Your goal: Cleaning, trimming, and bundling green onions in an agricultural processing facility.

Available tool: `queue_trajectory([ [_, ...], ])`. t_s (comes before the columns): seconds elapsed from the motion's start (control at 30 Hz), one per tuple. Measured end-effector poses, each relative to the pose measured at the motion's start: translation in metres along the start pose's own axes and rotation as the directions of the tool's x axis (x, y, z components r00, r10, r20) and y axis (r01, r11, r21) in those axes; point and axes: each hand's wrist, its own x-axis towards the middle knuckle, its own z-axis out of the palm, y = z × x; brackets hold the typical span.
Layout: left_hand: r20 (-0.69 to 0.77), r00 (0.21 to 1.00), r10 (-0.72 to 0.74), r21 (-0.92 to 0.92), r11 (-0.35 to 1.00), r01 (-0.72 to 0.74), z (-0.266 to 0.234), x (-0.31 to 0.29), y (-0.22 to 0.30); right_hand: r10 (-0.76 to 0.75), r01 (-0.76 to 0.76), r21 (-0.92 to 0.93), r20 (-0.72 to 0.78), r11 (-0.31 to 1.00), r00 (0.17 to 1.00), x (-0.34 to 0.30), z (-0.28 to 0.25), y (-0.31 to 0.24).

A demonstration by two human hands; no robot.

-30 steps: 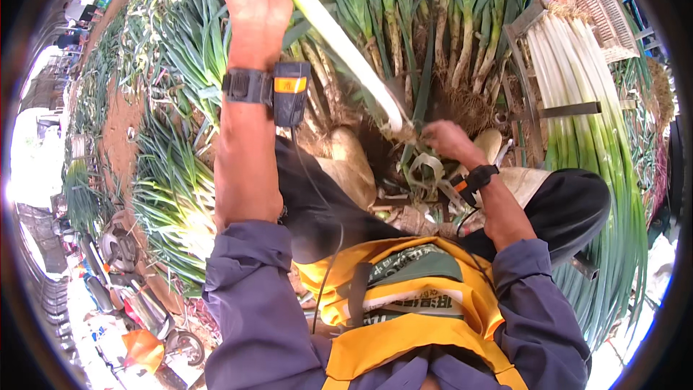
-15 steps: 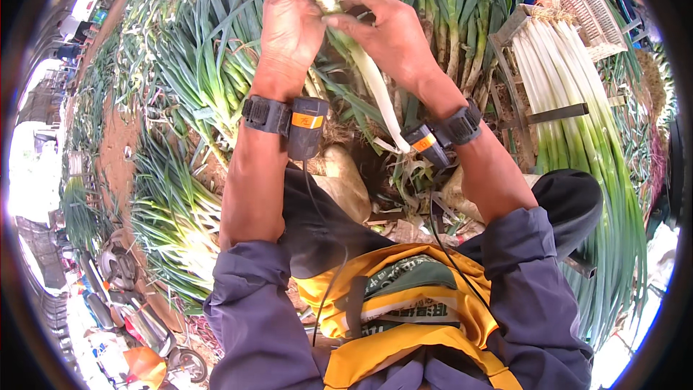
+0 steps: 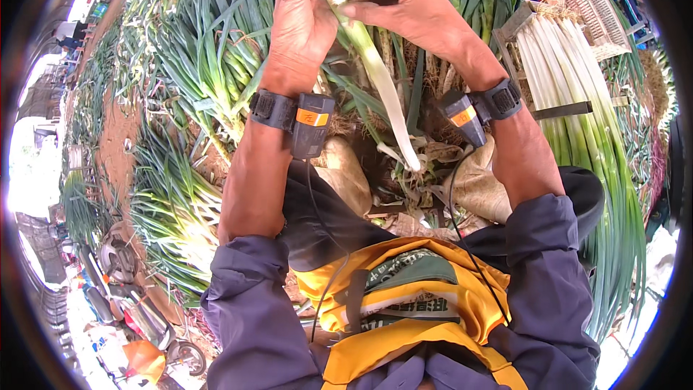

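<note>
A long green onion (image 3: 379, 76) slants across the top middle, its white root end pointing down toward my lap. My left hand (image 3: 299, 36) is closed around its green upper part. From the other side, my right hand (image 3: 419, 11) bends in, thumb and forefinger pinching at the stalk just below the left hand's grip. Whether a loose outer layer lies between those fingertips is too small to tell. The onion's top runs out of the picture.
At right, trimmed green onions (image 3: 567, 79) lie bundled in a metal-barred rack (image 3: 563, 110), with a white woven basket (image 3: 585, 3) behind. Untrimmed green onions (image 3: 191, 58) heap at left and ahead. Peeled scraps (image 3: 419, 206) lie between my knees; a motorbike (image 3: 144, 310) stands lower left.
Both hands and the onion have shifted slightly right. My right hand has swung up and outward, its wrist now farther from the stalk.
</note>
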Motion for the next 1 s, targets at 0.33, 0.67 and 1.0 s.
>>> queue_trajectory([
  [0.33,0.137,0.989,0.060,-0.203,0.979,-0.032,-0.003,0.005,0.015,0.123,-0.105,0.063,-0.464,0.992,0.877,-0.033,-0.008,0.015],
  [0.67,-0.049,0.995,0.085,0.012,0.996,-0.084,-0.023,0.013,0.009,0.018,-0.091,-0.297,-0.239,0.951,0.971,-0.046,0.018,-0.001],
  [1.0,-0.040,0.994,0.099,0.103,0.990,-0.094,0.010,0.003,-0.011,0.102,-0.130,-0.120,-0.217,0.984,0.971,-0.026,0.017,0.003],
])
